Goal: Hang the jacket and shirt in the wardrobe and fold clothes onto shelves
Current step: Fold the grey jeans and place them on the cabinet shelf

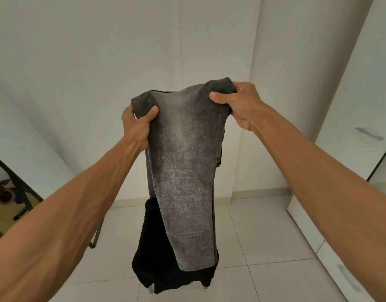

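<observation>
Faded grey jeans hang in the air in front of me, doubled over lengthwise, legs pointing down. My left hand pinches their upper left corner, thumb on the front. My right hand grips the upper right corner, a little higher than the left. Behind and below the jeans a black garment is draped over a chair, whose metal legs show at the bottom. A purplish grey cloth peeks out behind the jeans' left edge.
A white wardrobe with closed doors and a metal handle stands at the right; lower drawers sit below it. A black-framed mirror leans at the left. White walls are ahead, pale floor tiles below.
</observation>
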